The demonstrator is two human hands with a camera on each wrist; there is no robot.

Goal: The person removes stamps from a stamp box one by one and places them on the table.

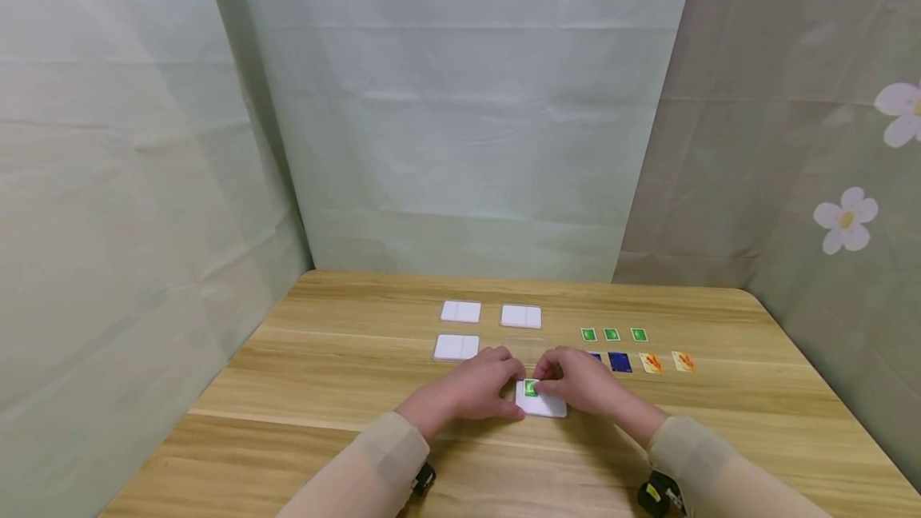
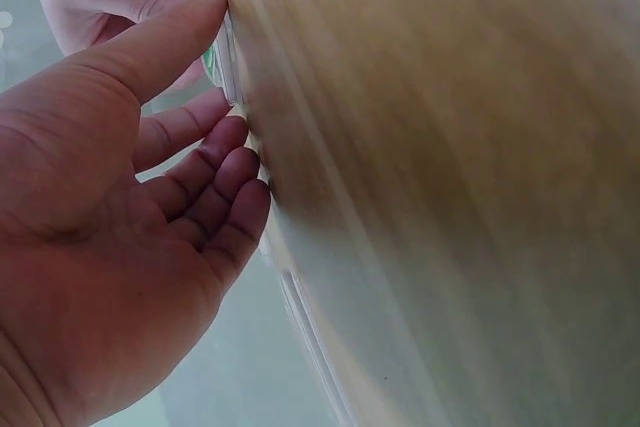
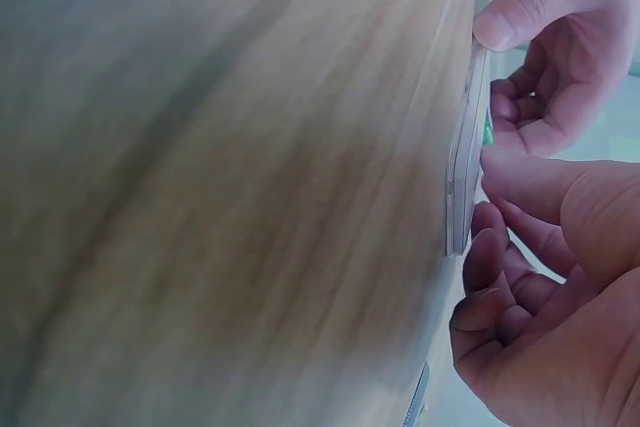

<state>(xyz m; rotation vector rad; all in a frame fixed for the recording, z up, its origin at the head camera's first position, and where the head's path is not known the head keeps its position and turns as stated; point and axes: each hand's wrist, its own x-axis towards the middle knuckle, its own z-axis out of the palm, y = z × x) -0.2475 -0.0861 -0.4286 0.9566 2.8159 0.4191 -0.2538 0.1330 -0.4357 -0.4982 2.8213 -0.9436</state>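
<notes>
Bench (image 1: 360,422): light wood grain, carries everything listed; the white card case serves as landmark.

White card case (image 1: 543,404): flat, lying on the bench near its front middle, between both hands. Beyond it, three closed white cases (image 1: 460,312) and one clear case (image 1: 524,346).

Left hand (image 1: 471,390): at the case's left edge; thumb pressed on that edge, fingers (image 2: 215,182) loosely curled against the bench beside it.

Right hand (image 1: 583,382): at the case's right side, fingers narrow, pinching the green card.

Green card (image 1: 531,388): on the case's top left corner, partly hidden by the right hand.

Loose cards, right of and beyond the case: three green (image 1: 612,334), blue (image 1: 619,362), two orange-marked (image 1: 667,362).

Step judged: seating the green card into the case. Next move calls for steadying the case and sliding the card flat and square.
</notes>
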